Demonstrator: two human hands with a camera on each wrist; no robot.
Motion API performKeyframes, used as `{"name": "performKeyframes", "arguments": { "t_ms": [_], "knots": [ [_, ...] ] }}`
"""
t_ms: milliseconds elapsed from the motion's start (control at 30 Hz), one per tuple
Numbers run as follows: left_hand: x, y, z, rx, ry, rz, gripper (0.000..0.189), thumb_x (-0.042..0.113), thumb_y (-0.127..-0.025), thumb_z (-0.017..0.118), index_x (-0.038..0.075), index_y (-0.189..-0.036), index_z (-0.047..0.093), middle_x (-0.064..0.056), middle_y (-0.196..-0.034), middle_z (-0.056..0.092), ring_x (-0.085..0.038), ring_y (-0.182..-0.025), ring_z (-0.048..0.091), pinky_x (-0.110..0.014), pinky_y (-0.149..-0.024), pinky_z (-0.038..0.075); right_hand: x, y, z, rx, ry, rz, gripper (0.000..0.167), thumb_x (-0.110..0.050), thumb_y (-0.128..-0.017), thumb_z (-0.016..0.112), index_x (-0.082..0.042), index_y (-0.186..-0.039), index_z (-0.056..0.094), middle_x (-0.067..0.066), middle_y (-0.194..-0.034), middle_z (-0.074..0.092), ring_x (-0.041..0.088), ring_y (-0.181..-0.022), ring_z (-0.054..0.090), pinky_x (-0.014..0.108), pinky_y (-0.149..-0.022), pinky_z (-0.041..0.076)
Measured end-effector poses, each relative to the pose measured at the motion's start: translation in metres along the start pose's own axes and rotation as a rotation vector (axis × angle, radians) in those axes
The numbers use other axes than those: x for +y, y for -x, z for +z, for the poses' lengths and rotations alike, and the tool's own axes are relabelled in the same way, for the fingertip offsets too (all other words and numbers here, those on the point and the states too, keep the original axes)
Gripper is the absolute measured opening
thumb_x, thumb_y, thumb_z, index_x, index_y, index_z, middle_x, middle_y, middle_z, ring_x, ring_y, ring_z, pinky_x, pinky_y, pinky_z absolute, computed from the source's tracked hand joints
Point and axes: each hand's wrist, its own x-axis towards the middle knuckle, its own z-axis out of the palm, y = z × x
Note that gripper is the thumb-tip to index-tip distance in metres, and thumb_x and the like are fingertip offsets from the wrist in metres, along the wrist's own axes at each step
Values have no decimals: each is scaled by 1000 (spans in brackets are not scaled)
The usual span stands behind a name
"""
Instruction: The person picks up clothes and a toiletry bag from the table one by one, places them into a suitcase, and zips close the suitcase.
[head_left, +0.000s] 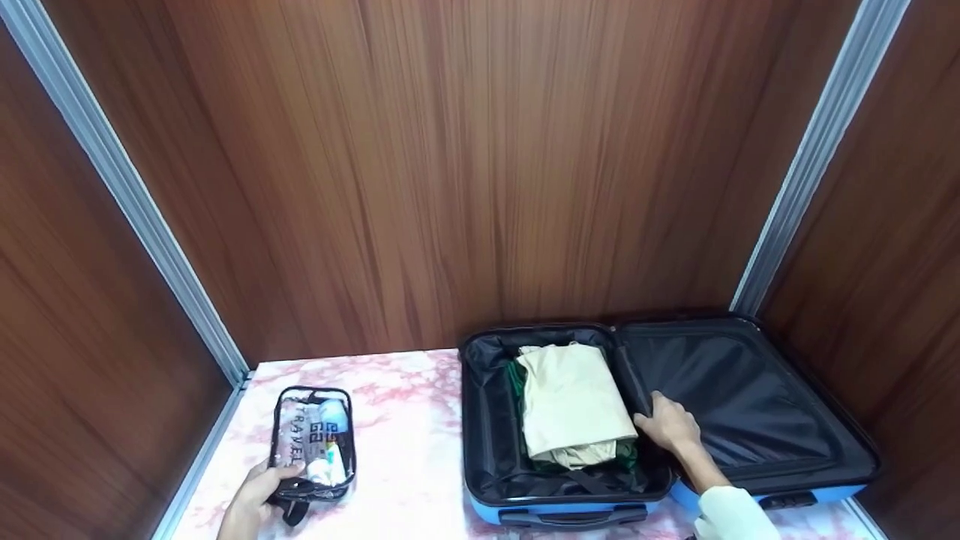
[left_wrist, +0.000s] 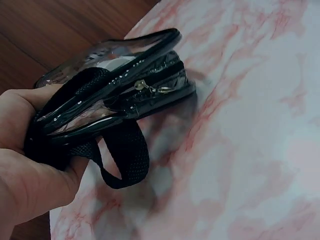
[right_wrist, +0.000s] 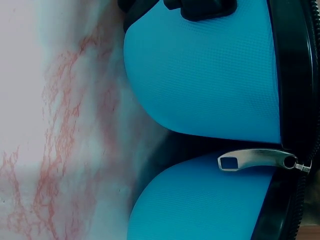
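Observation:
My left hand [head_left: 255,495] grips a clear toiletry bag [head_left: 313,442] with black trim and "TRAVEL" lettering, thumb on its upper face. Bottles or tubes show inside. In the left wrist view, the bag's black strap [left_wrist: 127,155] hangs in a loop beside the zipper pull [left_wrist: 142,85]. To the right lies a blue suitcase [head_left: 480,491], spread open, with folded cream clothing [head_left: 574,397] over green fabric in its left half. My right hand [head_left: 671,427] touches the suitcase's middle edge between the halves; whether its fingers hold that edge is unclear. The right wrist view shows no hand.
The suitcase's right half [head_left: 727,405] has a black lining. A metal zipper pull [right_wrist: 255,159] sticks out between the blue shells. Pink-and-white marbled tabletop [head_left: 405,435] lies between bag and suitcase. Brown wood-grain panels [head_left: 450,187] enclose the table at back and sides.

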Motion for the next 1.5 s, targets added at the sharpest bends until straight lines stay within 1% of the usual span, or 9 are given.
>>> {"name": "performKeyframes", "arguments": {
  "t_ms": [100,200,367,533,833,1000,1133,1300,1500],
  "knots": [
    [-2,3,2,25,21,0,29,5,-90,66,-4,-114,52,-5,-70,73,-14,-65,71,-28,-63,56,-1,0,0,1,4,-6,64,-27,-94,58,12,-143,41,37,-134,53,58,-111,55,64,-89,48],
    [-4,8,2,16,39,1,28,4,-91,64,-4,-115,53,-5,-73,74,-15,-68,71,-29,-65,57,-1,0,1,-2,2,-4,65,-27,-94,58,12,-143,41,36,-135,53,58,-111,55,64,-89,48],
    [-6,17,1,12,42,15,41,4,-93,63,-9,-127,46,-6,-74,73,-17,-68,71,-29,-65,58,-1,0,2,-5,-1,-9,65,-28,-94,58,11,-143,42,36,-134,53,58,-110,56,64,-88,48],
    [1,22,4,16,43,-33,57,15,-92,70,-8,-135,42,-3,-81,75,-14,-77,71,-27,-70,55,-1,0,0,-3,-1,-5,65,-27,-94,58,11,-143,41,36,-135,53,58,-111,55,64,-88,48],
    [6,33,19,17,27,40,7,10,-94,64,4,-97,64,-3,-72,74,-14,-69,71,-28,-67,56,0,1,2,4,-2,-10,65,-26,-93,58,12,-142,42,36,-133,54,57,-110,57,63,-88,49],
    [12,37,31,50,61,62,12,8,-93,64,1,-103,61,-3,-71,73,-13,-66,71,-27,-65,56,0,0,1,0,0,-9,64,-27,-93,59,12,-142,42,36,-133,55,57,-110,56,64,-88,49],
    [14,39,40,41,94,105,13,3,-93,63,0,-104,57,-2,-67,71,-12,-63,70,-25,-61,57,0,1,1,-2,-5,-11,64,-27,-93,59,12,-141,42,36,-132,55,57,-109,57,64,-87,49],
    [19,45,51,23,106,132,9,1,-93,61,0,-100,56,-2,-67,70,-12,-62,70,-24,-61,57,1,1,1,-6,-5,-15,65,-27,-94,59,12,-143,41,37,-133,55,57,-108,57,64,-87,49],
    [25,50,62,-35,117,169,17,-1,-93,60,-1,-109,54,-1,-75,71,-14,-65,70,-26,-63,58,0,0,0,-4,-8,-16,64,-27,-94,59,11,-143,41,36,-134,54,57,-109,57,63,-87,49]
  ]
}}
